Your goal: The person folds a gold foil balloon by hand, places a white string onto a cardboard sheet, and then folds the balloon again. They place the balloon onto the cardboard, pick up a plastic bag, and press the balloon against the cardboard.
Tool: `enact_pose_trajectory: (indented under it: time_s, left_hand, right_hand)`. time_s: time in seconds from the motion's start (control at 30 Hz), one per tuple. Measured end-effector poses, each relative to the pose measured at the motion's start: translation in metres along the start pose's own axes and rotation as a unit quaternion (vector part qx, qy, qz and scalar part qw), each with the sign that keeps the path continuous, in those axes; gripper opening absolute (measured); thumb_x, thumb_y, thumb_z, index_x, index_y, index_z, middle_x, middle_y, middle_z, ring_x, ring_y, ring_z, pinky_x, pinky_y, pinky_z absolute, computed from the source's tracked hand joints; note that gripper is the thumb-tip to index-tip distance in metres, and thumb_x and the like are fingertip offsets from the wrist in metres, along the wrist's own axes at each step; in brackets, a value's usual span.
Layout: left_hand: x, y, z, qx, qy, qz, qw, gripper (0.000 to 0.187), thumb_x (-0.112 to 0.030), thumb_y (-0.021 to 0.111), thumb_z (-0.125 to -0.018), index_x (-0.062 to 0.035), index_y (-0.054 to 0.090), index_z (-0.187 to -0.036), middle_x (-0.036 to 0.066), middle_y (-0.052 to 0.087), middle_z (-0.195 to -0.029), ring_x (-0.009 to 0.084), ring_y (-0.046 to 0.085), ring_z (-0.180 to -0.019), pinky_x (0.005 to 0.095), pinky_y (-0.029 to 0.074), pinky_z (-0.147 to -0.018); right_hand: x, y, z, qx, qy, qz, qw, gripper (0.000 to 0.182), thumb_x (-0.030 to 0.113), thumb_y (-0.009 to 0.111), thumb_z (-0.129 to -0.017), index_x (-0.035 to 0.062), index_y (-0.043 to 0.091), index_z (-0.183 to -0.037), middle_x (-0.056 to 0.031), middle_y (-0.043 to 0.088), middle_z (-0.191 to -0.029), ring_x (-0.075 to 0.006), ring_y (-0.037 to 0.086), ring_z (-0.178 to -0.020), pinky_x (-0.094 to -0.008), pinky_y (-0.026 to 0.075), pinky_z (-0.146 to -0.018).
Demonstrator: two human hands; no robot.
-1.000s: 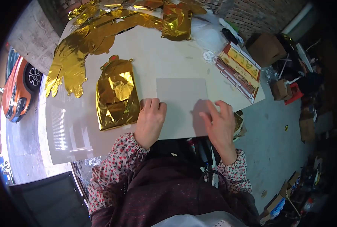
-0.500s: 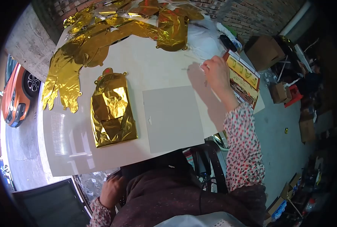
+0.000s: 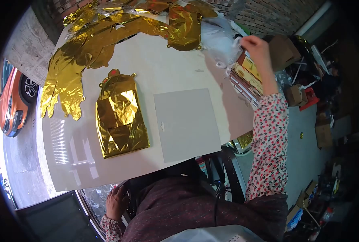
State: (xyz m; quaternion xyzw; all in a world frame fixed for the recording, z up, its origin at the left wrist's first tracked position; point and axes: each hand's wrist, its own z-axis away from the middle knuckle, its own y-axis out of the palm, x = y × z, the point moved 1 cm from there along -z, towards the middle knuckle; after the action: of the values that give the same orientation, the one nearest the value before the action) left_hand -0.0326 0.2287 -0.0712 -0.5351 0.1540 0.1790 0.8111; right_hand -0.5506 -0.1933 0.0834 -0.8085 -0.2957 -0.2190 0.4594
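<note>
My right hand [image 3: 258,49] is raised at the table's far right, fingers pinched on the edge of a thin white plastic bag [image 3: 217,40]. Under that hand lies a stack of printed cards [image 3: 246,78] in yellow and brown, partly covered by my wrist. A flat grey card [image 3: 187,125] with a small hanging slot rests near the front edge. To its left is a folded gold foil balloon [image 3: 121,117]. Low beside my body, my left hand [image 3: 117,203] holds nothing visible, its fingers loosely bent and apart.
More gold foil balloons [image 3: 68,80] spread along the left and back of the white table [image 3: 163,68]. Cardboard boxes [image 3: 283,52] and clutter stand to the right. A dark chair frame [image 3: 232,173] is under the front edge, and an orange car [image 3: 16,101] stands at left.
My right hand has moved right and away from me, over the printed cards. White plastic now stretches towards its fingers. My left hand has shifted slightly, its fingers more spread.
</note>
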Motion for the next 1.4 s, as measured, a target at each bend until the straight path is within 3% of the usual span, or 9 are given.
enact_pose_trajectory:
  time_s: [0.2,0.4,0.6,0.7,0.9,1.03,1.13,1.27,1.4]
  left_hand:
    - [0.014,0.021,-0.001,-0.030,0.058,0.035,0.997,0.050,-0.019,0.070,-0.079,-0.0047,0.060,-0.125,0.018,0.064,-0.115,0.0371,0.061,-0.105,0.0434,0.051,-0.089]
    - [0.008,0.021,0.000,-0.028,0.065,-0.003,0.997,0.051,-0.019,0.069,-0.081,-0.0039,0.057,-0.128,0.017,0.064,-0.115,0.0361,0.061,-0.105,0.0431,0.050,-0.090]
    - [0.014,0.022,0.010,-0.039,0.067,0.006,0.997,0.051,-0.021,0.068,-0.084,-0.0035,0.056,-0.131,0.017,0.063,-0.115,0.0355,0.062,-0.104,0.0438,0.050,-0.091]
    - [0.016,0.019,0.014,-0.028,0.056,0.016,0.998,0.051,-0.023,0.068,-0.084,-0.0040,0.056,-0.131,0.016,0.064,-0.115,0.0352,0.062,-0.104,0.0438,0.050,-0.090]
    - [0.007,0.005,-0.005,-0.062,0.085,0.041,0.994,0.046,-0.013,0.067,-0.080,-0.0047,0.059,-0.125,0.016,0.067,-0.110,0.0357,0.065,-0.101,0.0455,0.051,-0.089]
    - [-0.012,-0.019,0.000,-0.215,0.112,0.174,0.955,0.022,-0.006,0.063,-0.086,-0.0037,0.066,-0.108,0.015,0.069,-0.088,0.0343,0.068,-0.082,0.0393,0.054,-0.071]
    - [-0.018,-0.024,0.006,-0.225,0.043,0.309,0.923,0.017,-0.009,0.062,-0.094,-0.0022,0.068,-0.108,0.012,0.071,-0.085,0.0216,0.070,-0.077,0.0306,0.054,-0.069]
    - [-0.016,-0.010,0.005,-0.206,0.011,0.495,0.844,0.021,-0.014,0.059,-0.099,0.0000,0.069,-0.111,0.007,0.073,-0.084,0.0104,0.068,-0.078,0.0254,0.052,-0.071]
    - [-0.017,-0.012,-0.003,-0.177,0.036,0.480,0.858,0.021,-0.015,0.059,-0.100,0.0010,0.068,-0.110,0.006,0.072,-0.082,0.0099,0.067,-0.077,0.0244,0.051,-0.070]
  right_hand:
    - [0.058,-0.051,0.034,0.063,0.073,-0.246,0.964,0.016,0.013,0.069,-0.091,0.0022,0.069,-0.102,-0.0022,0.070,-0.085,-0.0079,0.065,-0.075,-0.0206,0.048,-0.061]
    - [0.124,0.019,0.125,0.313,0.114,-0.188,0.924,0.012,0.011,0.067,-0.091,0.0004,0.068,-0.096,-0.0025,0.068,-0.081,-0.0082,0.065,-0.071,-0.0203,0.049,-0.062]
    - [0.108,0.072,0.171,0.378,0.039,-0.047,0.924,0.020,0.008,0.067,-0.089,-0.0040,0.067,-0.105,-0.0085,0.068,-0.083,-0.0143,0.063,-0.077,-0.0271,0.049,-0.070]
    - [0.122,0.056,0.174,0.295,-0.019,-0.023,0.955,0.018,0.008,0.067,-0.087,-0.0010,0.069,-0.102,-0.0112,0.068,-0.090,-0.0252,0.066,-0.077,-0.0332,0.050,-0.070]
    - [0.159,0.060,0.189,0.289,-0.060,-0.075,0.952,0.014,0.006,0.066,-0.088,-0.0017,0.068,-0.099,-0.0096,0.065,-0.087,-0.0209,0.063,-0.072,-0.0298,0.048,-0.065]
    - [0.196,0.095,0.199,0.361,-0.089,-0.107,0.922,0.014,0.006,0.068,-0.087,-0.0013,0.068,-0.099,-0.0113,0.065,-0.091,-0.0221,0.064,-0.079,-0.0297,0.050,-0.070]
    - [0.215,0.115,0.220,0.302,-0.283,-0.066,0.908,0.022,0.008,0.069,-0.086,-0.0008,0.067,-0.106,-0.0125,0.065,-0.103,-0.0276,0.065,-0.093,-0.0350,0.052,-0.081]
    - [0.228,0.126,0.238,0.288,-0.267,-0.053,0.918,0.030,0.010,0.069,-0.086,-0.0002,0.065,-0.114,-0.0135,0.062,-0.116,-0.0322,0.061,-0.107,-0.0403,0.050,-0.090]
    - [0.231,0.132,0.253,0.262,-0.251,-0.043,0.931,0.032,0.011,0.068,-0.087,0.0001,0.065,-0.117,-0.0152,0.060,-0.121,-0.0336,0.059,-0.111,-0.0408,0.049,-0.093]
